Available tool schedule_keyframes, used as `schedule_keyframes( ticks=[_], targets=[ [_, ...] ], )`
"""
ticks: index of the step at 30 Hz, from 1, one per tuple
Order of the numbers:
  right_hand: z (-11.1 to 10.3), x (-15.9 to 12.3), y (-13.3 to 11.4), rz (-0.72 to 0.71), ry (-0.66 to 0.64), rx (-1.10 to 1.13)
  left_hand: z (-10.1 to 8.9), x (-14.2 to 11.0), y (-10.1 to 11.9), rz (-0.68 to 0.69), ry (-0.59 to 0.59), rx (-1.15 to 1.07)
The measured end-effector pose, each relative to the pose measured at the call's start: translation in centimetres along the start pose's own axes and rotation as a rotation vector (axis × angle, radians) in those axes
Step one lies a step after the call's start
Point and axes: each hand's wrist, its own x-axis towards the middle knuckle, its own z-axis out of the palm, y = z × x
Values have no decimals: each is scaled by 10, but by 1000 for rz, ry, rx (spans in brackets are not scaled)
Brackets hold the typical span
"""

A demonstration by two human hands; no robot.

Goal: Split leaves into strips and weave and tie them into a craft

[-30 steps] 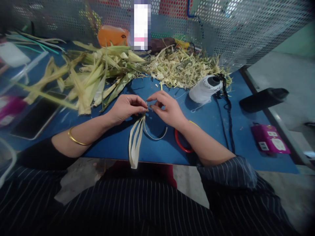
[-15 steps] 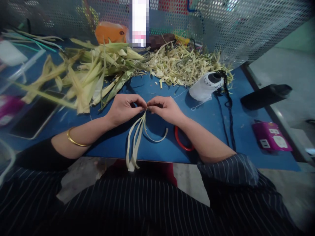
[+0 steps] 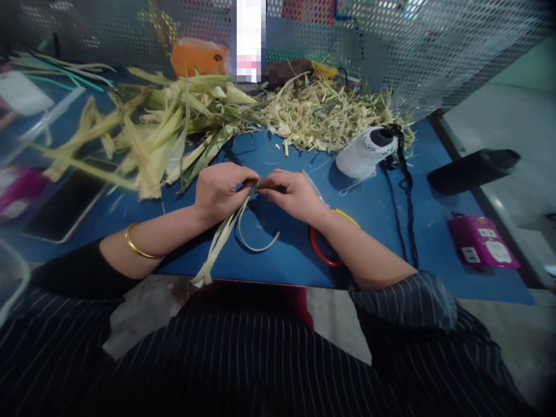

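My left hand (image 3: pixel 223 191) pinches the top end of several pale corn husk strips (image 3: pixel 221 240). They hang down to the lower left past the table's front edge, and one curls off to the right. My right hand (image 3: pixel 291 194) is closed beside it, thumb and fingertips pressed together at the same top end of the strips. What lies right between the fingertips is small and partly hidden. Under my right forearm lie scissors with a red and yellow handle (image 3: pixel 324 249), mostly covered by the arm.
Corn husks (image 3: pixel 152 145) lie back left, beside a heap of shredded husk (image 3: pixel 321 116). A white thread cone (image 3: pixel 365 153), black cord (image 3: pixel 403 191), black cylinder (image 3: pixel 471 171) and purple box (image 3: pixel 484 242) stand right. A phone (image 3: pixel 69 200) lies left. Perforated mesh (image 3: pixel 391 52) rises behind.
The hanging strips have swung to the left, and the curled strip with them. My right forearm has shifted a little, showing more of the scissors. Both hands stay pinched together.
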Motion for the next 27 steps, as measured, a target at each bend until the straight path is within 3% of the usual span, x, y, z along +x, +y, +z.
schedule_keyframes(
  ticks=[6, 11, 17, 27],
  targets=[
    [1, 0, 0, -52, -19, 18, 4, 1, -1, 48, 133, 52],
    [1, 2, 0, 122, 38, 216, 5, 5, 1, 51, 180, -35],
    [-2, 3, 1, 125, 53, 394, 3, 7, 0, 133, 202, -98],
    [-4, 2, -3, 154, 82, 261, 4, 7, -3, 159, 178, -93]
  ],
)
